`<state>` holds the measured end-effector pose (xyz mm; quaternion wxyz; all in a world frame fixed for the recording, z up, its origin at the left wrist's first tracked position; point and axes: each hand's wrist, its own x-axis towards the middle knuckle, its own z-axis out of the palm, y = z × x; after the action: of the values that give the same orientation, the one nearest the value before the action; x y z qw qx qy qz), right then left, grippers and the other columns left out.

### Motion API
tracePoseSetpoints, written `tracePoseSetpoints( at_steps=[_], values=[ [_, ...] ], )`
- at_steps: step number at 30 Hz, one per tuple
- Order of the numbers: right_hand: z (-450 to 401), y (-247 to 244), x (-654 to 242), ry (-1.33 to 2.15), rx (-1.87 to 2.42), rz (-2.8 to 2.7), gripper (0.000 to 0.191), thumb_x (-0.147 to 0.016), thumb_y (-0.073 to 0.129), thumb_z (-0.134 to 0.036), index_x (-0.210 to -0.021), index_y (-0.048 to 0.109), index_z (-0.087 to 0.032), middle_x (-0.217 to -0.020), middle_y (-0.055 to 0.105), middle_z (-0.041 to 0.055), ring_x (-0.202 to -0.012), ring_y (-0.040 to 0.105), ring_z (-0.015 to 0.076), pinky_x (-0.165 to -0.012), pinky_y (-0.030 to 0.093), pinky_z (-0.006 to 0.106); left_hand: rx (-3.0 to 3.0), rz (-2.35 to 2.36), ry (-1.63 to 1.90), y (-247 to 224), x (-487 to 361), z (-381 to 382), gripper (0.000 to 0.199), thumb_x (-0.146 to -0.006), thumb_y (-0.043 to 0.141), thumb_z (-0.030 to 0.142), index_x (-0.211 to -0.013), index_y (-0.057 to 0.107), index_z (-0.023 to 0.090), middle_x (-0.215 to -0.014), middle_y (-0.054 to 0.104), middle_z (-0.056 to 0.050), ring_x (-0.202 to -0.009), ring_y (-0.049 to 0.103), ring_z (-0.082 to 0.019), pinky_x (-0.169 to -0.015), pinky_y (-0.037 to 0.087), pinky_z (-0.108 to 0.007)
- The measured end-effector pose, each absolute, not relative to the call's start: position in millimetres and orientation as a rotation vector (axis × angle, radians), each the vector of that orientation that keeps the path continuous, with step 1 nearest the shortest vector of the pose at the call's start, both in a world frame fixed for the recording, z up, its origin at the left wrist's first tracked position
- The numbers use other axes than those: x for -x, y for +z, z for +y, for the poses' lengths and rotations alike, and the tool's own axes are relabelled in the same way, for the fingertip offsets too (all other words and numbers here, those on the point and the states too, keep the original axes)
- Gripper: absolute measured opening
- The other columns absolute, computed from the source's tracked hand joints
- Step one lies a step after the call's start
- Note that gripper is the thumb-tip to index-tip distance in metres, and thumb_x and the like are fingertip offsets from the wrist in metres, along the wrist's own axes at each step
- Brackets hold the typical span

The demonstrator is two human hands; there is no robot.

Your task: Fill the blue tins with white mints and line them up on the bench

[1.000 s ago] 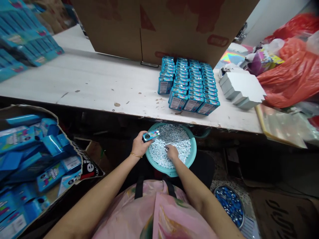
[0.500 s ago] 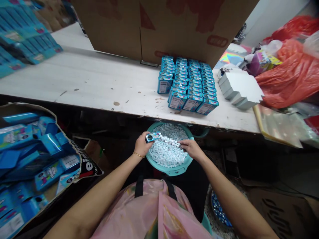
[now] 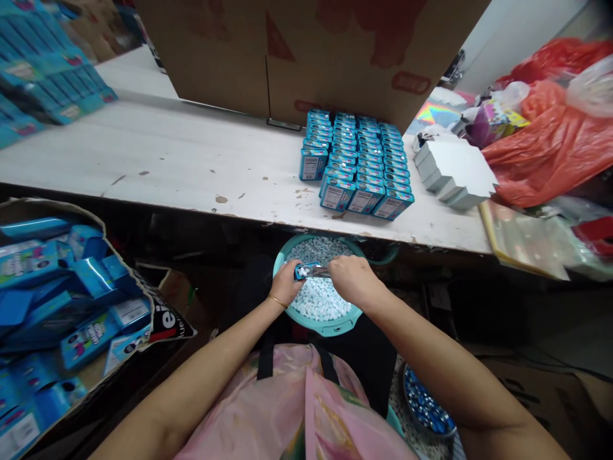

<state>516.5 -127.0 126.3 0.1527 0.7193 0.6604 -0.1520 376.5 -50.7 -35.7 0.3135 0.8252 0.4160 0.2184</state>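
My left hand (image 3: 286,285) grips a small blue box (image 3: 299,273), held over a turquoise basin (image 3: 330,329). White pieces show in the box's opening. Closed around the end of a shiny scoop (image 3: 322,272) is my right hand (image 3: 355,279), and the scoop's tip meets the box's opening. Much of the scoop is hidden by the fingers. Small white and pale blue pellets (image 3: 322,301) fill the basin, which sits at my lap below the table edge.
On the white table (image 3: 182,160) stand rows of small blue boxes (image 3: 357,163) before a large cardboard carton (image 3: 230,57). White folded card (image 3: 454,167) and red plastic bags (image 3: 555,128) lie right. A sack of blue boxes (image 3: 90,281) is at left; a bowl of blue pieces (image 3: 426,399) lower right.
My right hand has moved left and turned over, bringing the scoop to the box. The heap of pellets on the scoop is gone from sight, and white pieces now show in the box's opening.
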Motion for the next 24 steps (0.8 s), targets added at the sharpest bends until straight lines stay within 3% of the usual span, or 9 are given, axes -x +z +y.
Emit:
tracePoseSetpoints(
  at_steps=[4,9,14,19,24],
  values=[
    [-146.4,106.1,-550.8,-0.349,-2.19,1.873,0.032,-0.078,0.033,-0.01,-0.093,0.059,-0.021,-0.093,0.061,0.0098,-0.083,0.058,0.0196,-0.07,0.04,0.029,-2.088,1.145,0.6,-34.2,-369.9,-45.3,0.037,-0.062,0.058,0.018,-0.098,0.051,0.022,-0.088,0.058,-0.001,-0.084,0.054,-0.018,-0.075,0.042,-0.028],
    [-162.9,13.3,-578.1,-0.61,-2.425,1.603,0.033,-0.077,0.034,-0.008,-0.093,0.06,-0.019,-0.093,0.061,0.0099,-0.084,0.057,0.0189,-0.07,0.039,0.029,-2.036,1.164,0.664,-29.9,-355.4,-36.9,0.037,-0.062,0.059,0.019,-0.098,0.051,0.021,-0.089,0.059,-0.002,-0.083,0.055,-0.018,-0.074,0.043,-0.029],
    [-139.4,-63.8,-530.3,-0.813,-2.543,1.661,0.034,-0.079,0.035,-0.013,-0.104,0.057,-0.019,-0.096,0.062,0.0073,-0.09,0.054,0.0162,-0.072,0.038,0.022,-1.995,1.189,0.722,-25.3,-342.1,-34.4,0.037,-0.063,0.061,0.023,-0.099,0.051,0.021,-0.088,0.059,-0.002,-0.08,0.056,-0.017,-0.073,0.044,-0.028],
    [-122.3,-89.4,-517.8,-1.096,-2.727,1.743,0.032,-0.078,0.036,-0.016,-0.098,0.061,-0.016,-0.098,0.062,0.0064,-0.092,0.054,0.0173,-0.074,0.04,0.023,-1.894,1.223,0.821,-15.9,-334.0,-33.6,0.035,-0.064,0.062,0.029,-0.095,0.052,0.019,-0.085,0.06,-0.001,-0.075,0.056,-0.014,-0.071,0.044,-0.026],
    [-138.7,-83.3,-550.3,-1.338,-2.81,1.72,0.034,-0.073,0.038,-0.015,-0.098,0.06,-0.014,-0.088,0.064,0.004,-0.073,0.058,0.0139,-0.064,0.045,0.023,-1.837,1.3,0.869,-12.2,-332.9,-28.6,0.036,-0.062,0.064,0.034,-0.093,0.053,0.018,-0.082,0.06,-0.001,-0.072,0.056,-0.014,-0.069,0.045,-0.026]
  ],
)
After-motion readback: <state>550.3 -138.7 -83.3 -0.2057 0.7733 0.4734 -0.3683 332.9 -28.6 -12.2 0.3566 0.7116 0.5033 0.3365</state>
